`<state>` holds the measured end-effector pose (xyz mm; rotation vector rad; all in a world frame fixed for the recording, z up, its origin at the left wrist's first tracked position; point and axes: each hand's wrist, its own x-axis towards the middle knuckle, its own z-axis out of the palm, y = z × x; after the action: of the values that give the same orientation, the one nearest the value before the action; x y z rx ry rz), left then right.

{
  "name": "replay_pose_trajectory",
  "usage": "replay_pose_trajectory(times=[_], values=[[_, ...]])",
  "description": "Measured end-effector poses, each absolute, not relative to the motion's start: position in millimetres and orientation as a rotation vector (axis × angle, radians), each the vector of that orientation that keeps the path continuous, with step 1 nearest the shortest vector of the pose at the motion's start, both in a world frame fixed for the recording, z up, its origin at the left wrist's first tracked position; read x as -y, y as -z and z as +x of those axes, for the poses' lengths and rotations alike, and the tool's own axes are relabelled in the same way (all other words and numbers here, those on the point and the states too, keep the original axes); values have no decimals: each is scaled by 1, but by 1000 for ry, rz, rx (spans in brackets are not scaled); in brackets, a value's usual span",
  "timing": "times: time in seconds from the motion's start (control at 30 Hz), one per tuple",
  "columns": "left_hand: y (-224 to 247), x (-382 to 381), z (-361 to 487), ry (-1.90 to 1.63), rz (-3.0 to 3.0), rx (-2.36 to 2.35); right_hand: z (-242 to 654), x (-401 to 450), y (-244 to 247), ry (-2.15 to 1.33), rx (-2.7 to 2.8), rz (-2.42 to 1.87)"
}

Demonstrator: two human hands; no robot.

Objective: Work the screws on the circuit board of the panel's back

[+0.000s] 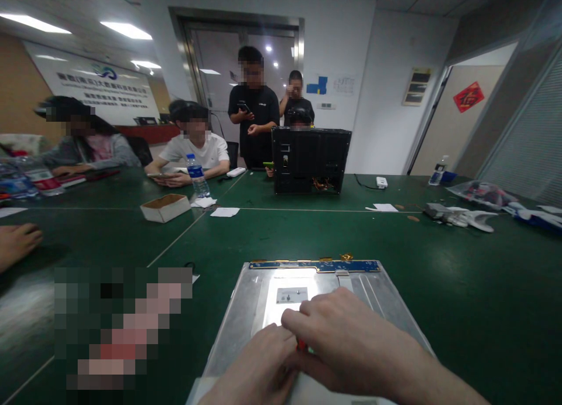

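Observation:
A flat silver metal panel lies on the green table in front of me. Along its far edge runs a narrow blue circuit board, with a flat ribbon cable coming off it, and a label sits near the panel's middle. My right hand is closed above the panel around a small red and green thing, mostly hidden by the fingers. Close against it, my left hand has its fingers curled; whatever they hold is out of sight.
Across the table stands a black open-backed casing with wires. A white box, a water bottle and paper lie left of it. Tools or parts lie at right. Another person's hand rests at left; several people are beyond.

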<state>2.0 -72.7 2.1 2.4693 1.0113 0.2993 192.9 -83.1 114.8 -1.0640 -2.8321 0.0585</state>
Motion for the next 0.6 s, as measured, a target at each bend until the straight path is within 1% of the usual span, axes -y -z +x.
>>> replay_pose_trajectory(times=[0.23, 0.6], values=[[-6, 74, 3, -379, 2448, -953, 191, 82, -114, -46, 2833, -1077], [0, 74, 2, -322, 2447, -1008, 192, 82, -115, -68, 2821, -1085]])
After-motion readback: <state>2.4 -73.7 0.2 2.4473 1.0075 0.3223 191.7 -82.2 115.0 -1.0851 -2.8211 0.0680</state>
